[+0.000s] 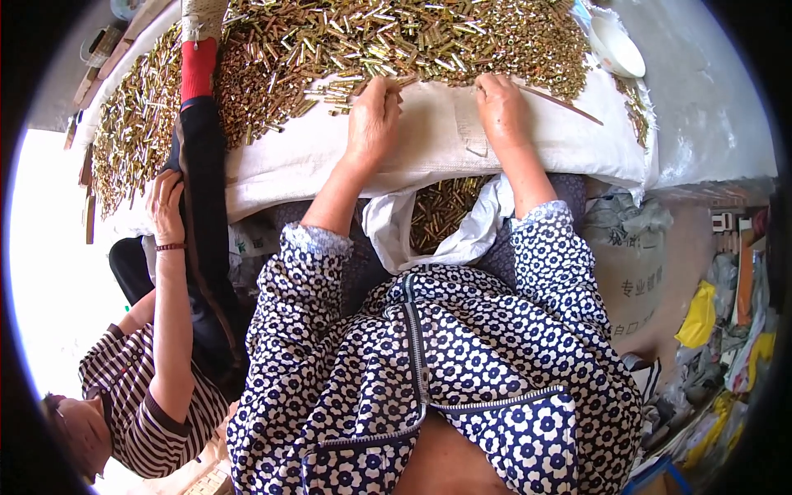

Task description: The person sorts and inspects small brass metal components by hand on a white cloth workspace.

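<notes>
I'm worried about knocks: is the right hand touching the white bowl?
Apart: the head view shows a wide gap, with brass-coloured pieces in it, between right hand and white bowl.

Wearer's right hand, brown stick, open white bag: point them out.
Wearer's right hand point(502, 106): head view, back of the hand.
Brown stick point(564, 105): head view, middle of its length.
White bag point(389, 224): head view, left of its mouth.

White glare is flooding in well left of the left hand point(375, 121) — metal pieces point(388, 41) beyond it are glinting, edges are bending into black.
</notes>
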### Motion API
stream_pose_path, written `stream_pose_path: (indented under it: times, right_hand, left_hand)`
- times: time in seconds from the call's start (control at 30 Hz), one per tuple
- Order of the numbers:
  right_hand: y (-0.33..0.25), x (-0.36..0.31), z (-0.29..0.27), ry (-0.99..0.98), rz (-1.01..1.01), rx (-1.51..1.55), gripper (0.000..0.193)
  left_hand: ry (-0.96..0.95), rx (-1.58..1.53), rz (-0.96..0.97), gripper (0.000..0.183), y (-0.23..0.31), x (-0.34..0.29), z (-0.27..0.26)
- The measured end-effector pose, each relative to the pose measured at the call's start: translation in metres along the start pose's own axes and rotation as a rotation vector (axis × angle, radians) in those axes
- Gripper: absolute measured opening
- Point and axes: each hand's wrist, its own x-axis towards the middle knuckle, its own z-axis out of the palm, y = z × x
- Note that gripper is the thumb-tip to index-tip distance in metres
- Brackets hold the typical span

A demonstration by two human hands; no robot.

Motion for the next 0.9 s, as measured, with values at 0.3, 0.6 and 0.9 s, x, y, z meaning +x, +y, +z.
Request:
stream_pose_path:
  times: [0.3,0.6,0.9]
  right_hand:
    - [-0.012,0.001,-0.004,0.017,-0.015,0.029,0.008]
    - [-0.048,-0.018,-0.014,-0.351,0.477,0.987,0.016]
    - [-0.084,-0.033,-0.022,-0.37,0.486,1.335,0.01]
  left_hand:
    - [-0.207,0.876,0.262,0.011,-0.008,0.044,0.01]
    - [-0.314,0.039,-0.22,0.012,0.014,-0.006,-0.023]
    - [-0.304,-0.33,-0.29,0.008,0.012,-0.035,-0.029]
